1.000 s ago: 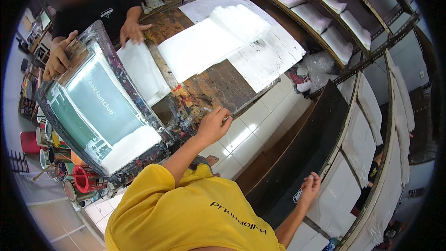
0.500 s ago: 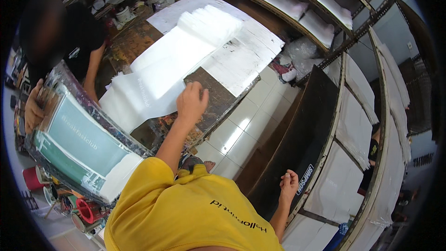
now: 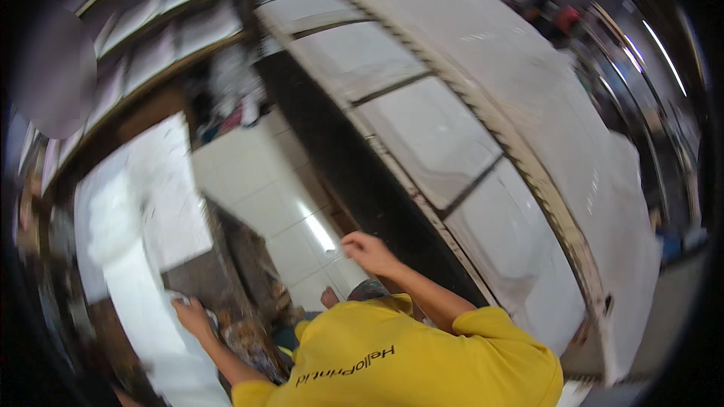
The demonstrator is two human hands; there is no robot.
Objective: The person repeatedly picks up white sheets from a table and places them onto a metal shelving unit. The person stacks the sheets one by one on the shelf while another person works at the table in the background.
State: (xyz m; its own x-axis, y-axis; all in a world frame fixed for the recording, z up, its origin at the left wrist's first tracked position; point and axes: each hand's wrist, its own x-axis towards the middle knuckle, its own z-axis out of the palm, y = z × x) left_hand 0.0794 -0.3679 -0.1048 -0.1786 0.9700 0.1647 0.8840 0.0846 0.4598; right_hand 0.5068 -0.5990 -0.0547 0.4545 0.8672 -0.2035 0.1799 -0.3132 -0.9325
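Observation:
A long run of white sheets (image 3: 139, 294) lies along the table at lower left. My left hand (image 3: 194, 316) is at the right edge of the sheets, its fingers closed on the edge of a white sheet; blur softens the fingertips. My right hand (image 3: 369, 252) hangs in the air over the tiled floor, left of a long black board (image 3: 362, 158). Its fingers are curled together, with nothing visible in them. Beneath the white sheets lies a stained pale board (image 3: 177, 203) on the dark worktable (image 3: 204, 275).
Racks of white sheets on panels (image 3: 430, 136) run along the right side. More stacked sheets lie on a shelf (image 3: 162, 68) at upper left. Plastic bags (image 3: 237, 79) are heaped by the rack. Light tiles cover the floor (image 3: 283, 211).
My view has swung to the right, so the table now sits at the left and the printing screen and co-worker have left view. My right hand has come up and inward, away from the racks.

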